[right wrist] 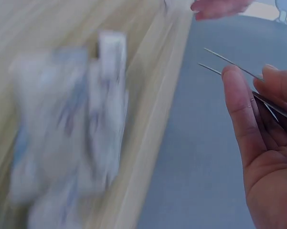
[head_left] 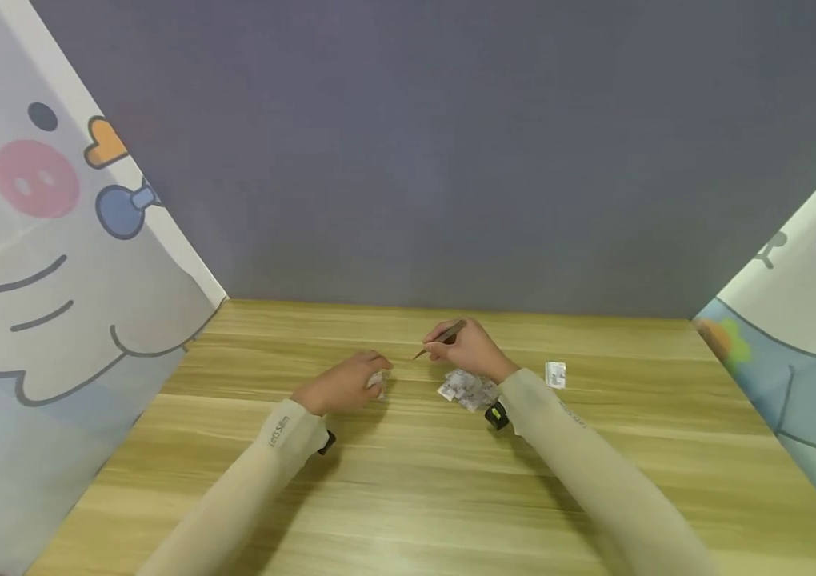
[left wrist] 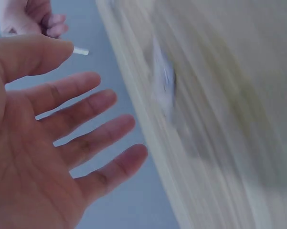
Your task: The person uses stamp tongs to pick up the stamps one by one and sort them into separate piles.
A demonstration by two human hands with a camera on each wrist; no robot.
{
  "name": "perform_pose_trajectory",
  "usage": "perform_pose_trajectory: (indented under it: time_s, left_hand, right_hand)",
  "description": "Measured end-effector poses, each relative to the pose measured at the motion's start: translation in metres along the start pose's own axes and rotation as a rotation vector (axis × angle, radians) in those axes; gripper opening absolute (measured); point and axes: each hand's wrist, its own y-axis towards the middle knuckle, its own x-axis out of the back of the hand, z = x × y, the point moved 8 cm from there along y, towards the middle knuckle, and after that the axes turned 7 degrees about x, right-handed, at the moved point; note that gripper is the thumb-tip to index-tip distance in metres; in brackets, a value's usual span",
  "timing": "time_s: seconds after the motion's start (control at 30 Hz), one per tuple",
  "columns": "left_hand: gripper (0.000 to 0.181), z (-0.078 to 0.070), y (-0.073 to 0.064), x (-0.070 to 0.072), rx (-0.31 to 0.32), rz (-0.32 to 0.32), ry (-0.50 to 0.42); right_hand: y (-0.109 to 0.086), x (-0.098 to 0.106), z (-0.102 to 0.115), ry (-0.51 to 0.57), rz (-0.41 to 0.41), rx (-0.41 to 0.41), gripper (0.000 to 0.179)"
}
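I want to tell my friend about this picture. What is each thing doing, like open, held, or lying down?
Left hand: on the table, fingers over a small white packet; wrist view shows fingers spread.
Right hand: pinches the tweezers.
Tweezers: held, tips apart.
Pile of white packets: lying heaped on the table.
Single packet: lying alone, apart from the pile.

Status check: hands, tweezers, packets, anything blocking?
Right hand pinches tweezers, tips apart. Left hand over small white packet; grip unclear. Packet pile under right wrist. Nothing blocking.
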Motion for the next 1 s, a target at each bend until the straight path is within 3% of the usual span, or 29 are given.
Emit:
perform_pose_trajectory:
  time_s: [0.1, 0.2, 0.57, 0.73, 1.0]
  left_hand:
    - [0.034, -0.016, 0.008, -0.011, -0.083, 0.016, 0.046]
    - [0.035, -0.028, 0.015, -0.022, -0.111, 0.046, 0.092]
    - [0.036, -0.055, 0.037, -0.05, -0.079, 0.113, 0.176]
    - [0.037, -0.058, 0.043, -0.055, -0.056, 0.118, 0.189]
    - [0.039, -0.069, 0.049, -0.058, -0.091, 0.108, 0.191]
  right_hand:
    - [-0.007, 0.01, -0.005, -0.017, -0.001, -0.011, 0.013]
    - [-0.016, 0.018, -0.01, -0.039, -0.005, -0.015, 0.015]
    - [-0.049, 0.053, -0.026, -0.079, -0.03, -0.026, 0.013]
    - [-0.057, 0.055, -0.027, -0.112, -0.009, 0.004, 0.013]
    - [-0.062, 0.052, -0.038, -0.078, -0.025, -0.036, 0.013]
